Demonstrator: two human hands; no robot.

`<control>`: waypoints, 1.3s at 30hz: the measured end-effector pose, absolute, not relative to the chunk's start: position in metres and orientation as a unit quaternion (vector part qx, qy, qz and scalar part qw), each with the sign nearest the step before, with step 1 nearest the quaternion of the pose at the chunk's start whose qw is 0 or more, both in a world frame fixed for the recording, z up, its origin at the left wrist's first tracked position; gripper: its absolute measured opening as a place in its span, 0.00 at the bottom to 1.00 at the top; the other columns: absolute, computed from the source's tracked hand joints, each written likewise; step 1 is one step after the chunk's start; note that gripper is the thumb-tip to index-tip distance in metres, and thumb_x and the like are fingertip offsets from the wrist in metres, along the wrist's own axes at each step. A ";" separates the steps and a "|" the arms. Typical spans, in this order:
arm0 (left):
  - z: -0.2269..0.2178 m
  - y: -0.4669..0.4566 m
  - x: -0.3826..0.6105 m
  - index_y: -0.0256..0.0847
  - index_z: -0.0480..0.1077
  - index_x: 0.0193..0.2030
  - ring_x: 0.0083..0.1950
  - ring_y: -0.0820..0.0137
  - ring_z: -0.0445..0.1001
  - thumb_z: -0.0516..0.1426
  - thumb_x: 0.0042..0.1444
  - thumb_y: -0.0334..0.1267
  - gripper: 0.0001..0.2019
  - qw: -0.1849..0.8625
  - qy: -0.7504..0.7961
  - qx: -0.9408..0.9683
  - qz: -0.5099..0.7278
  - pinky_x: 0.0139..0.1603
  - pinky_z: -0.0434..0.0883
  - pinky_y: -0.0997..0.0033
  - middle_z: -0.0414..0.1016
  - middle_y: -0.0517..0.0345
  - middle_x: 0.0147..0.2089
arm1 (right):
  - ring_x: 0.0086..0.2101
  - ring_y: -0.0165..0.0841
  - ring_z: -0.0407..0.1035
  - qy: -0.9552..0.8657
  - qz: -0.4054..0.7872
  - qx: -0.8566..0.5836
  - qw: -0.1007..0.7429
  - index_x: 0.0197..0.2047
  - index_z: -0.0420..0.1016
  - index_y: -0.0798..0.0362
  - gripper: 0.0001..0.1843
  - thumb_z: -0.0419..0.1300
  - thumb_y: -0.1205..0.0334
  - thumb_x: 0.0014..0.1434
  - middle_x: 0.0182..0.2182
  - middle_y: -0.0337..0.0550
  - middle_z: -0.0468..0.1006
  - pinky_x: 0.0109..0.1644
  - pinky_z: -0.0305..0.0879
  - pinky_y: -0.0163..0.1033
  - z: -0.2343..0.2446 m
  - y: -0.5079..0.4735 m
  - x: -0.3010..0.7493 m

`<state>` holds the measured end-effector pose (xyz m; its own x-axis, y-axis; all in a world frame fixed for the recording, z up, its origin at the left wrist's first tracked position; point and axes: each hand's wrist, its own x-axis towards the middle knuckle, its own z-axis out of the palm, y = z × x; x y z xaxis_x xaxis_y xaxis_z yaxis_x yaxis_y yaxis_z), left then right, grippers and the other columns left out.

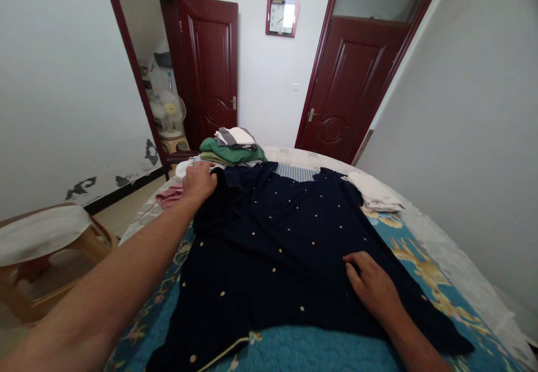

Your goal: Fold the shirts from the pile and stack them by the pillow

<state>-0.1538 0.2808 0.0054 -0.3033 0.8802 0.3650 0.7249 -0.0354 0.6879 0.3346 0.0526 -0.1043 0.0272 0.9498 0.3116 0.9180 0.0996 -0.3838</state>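
A navy blue garment (pixel 290 237) dotted with small pale flowers lies spread in front of me, its neck end away from me. My left hand (pixel 200 180) is closed on the dark cloth at its far left, around a raised, bunched part that looks like a sleeve. Lower down on the right, my right hand (pixel 370 279) rests on the garment with thumb and fingers a little apart. Its fingertips touch the cloth, and no fold shows between them. Part of the garment's near edge is turned, showing a thin yellowish line.
Beneath lies a teal patterned quilted cover (pixel 311 347) on a round table with a pale cloth (pixel 445 237). Folded clothes (pixel 233 145) are stacked at the back left. White folded cloth (pixel 374 191) lies at right, pink cloth (pixel 170 195) at left. A stool (pixel 50 237) stands beside the table.
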 end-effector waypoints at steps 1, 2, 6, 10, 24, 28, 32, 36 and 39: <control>0.002 0.278 -0.161 0.43 0.74 0.57 0.63 0.41 0.70 0.64 0.51 0.45 0.25 0.039 0.722 0.573 0.386 0.58 0.69 0.45 0.73 0.38 0.63 | 0.43 0.38 0.76 -0.697 0.034 -0.670 0.253 0.44 0.78 0.48 0.16 0.51 0.53 0.67 0.44 0.45 0.79 0.51 0.69 0.43 -0.104 0.053 0.335; -0.002 0.275 -0.168 0.41 0.74 0.58 0.62 0.38 0.70 0.64 0.51 0.46 0.27 0.008 0.752 0.562 0.344 0.57 0.69 0.42 0.73 0.34 0.62 | 0.43 0.38 0.76 -0.699 0.036 -0.668 0.253 0.44 0.78 0.48 0.16 0.51 0.53 0.67 0.44 0.45 0.79 0.51 0.69 0.43 -0.104 0.053 0.335; -0.022 0.261 -0.186 0.38 0.78 0.41 0.49 0.42 0.78 0.59 0.56 0.47 0.15 0.072 0.764 0.583 0.267 0.49 0.70 0.48 0.81 0.36 0.45 | 0.43 0.38 0.76 -0.700 0.038 -0.665 0.259 0.43 0.79 0.48 0.16 0.51 0.53 0.66 0.44 0.45 0.79 0.51 0.70 0.43 -0.106 0.054 0.336; -0.025 0.247 -0.181 0.40 0.77 0.38 0.46 0.57 0.78 0.51 0.62 0.45 0.16 0.074 0.713 0.618 0.322 0.46 0.70 0.63 0.82 0.47 0.42 | 0.44 0.39 0.76 -0.699 0.027 -0.663 0.267 0.43 0.78 0.49 0.16 0.51 0.53 0.67 0.43 0.47 0.79 0.52 0.70 0.45 -0.105 0.053 0.335; -0.027 0.198 -0.148 0.43 0.77 0.59 0.40 0.67 0.78 0.68 0.47 0.48 0.30 0.476 0.430 0.498 0.583 0.39 0.72 0.71 0.82 0.54 0.48 | 0.61 0.45 0.66 -0.792 0.082 -0.489 0.358 0.65 0.70 0.49 0.29 0.61 0.58 0.61 0.60 0.51 0.72 0.68 0.62 0.52 -0.038 0.150 0.167; -0.035 0.202 -0.150 0.45 0.75 0.61 0.38 0.67 0.78 0.68 0.47 0.47 0.32 0.507 0.406 0.465 0.601 0.38 0.71 0.71 0.82 0.56 0.47 | 0.66 0.48 0.58 -0.797 0.086 -0.460 0.381 0.73 0.59 0.48 0.41 0.65 0.60 0.58 0.68 0.52 0.63 0.72 0.55 0.56 -0.058 0.198 0.104; -0.038 0.202 -0.145 0.44 0.76 0.59 0.39 0.68 0.79 0.67 0.49 0.44 0.28 0.540 0.372 0.455 0.603 0.39 0.72 0.72 0.82 0.56 0.47 | 0.65 0.47 0.60 -0.782 0.096 -0.462 0.408 0.72 0.61 0.50 0.39 0.62 0.62 0.58 0.66 0.53 0.66 0.71 0.56 0.55 -0.070 0.230 0.066; -0.040 0.201 -0.146 0.42 0.75 0.59 0.44 0.67 0.79 0.67 0.49 0.42 0.29 0.538 0.364 0.455 0.609 0.44 0.72 0.70 0.81 0.53 0.49 | 0.53 0.43 0.71 -0.738 0.136 -0.495 0.437 0.52 0.78 0.52 0.17 0.54 0.60 0.65 0.50 0.51 0.79 0.64 0.62 0.49 -0.066 0.251 0.057; -0.043 0.203 -0.155 0.42 0.77 0.56 0.45 0.65 0.78 0.66 0.47 0.42 0.27 0.491 0.417 0.480 0.595 0.44 0.73 0.68 0.81 0.53 0.48 | 0.44 0.40 0.73 -0.669 0.226 -0.518 0.483 0.38 0.79 0.50 0.12 0.57 0.53 0.65 0.37 0.44 0.82 0.58 0.67 0.45 -0.059 0.267 0.065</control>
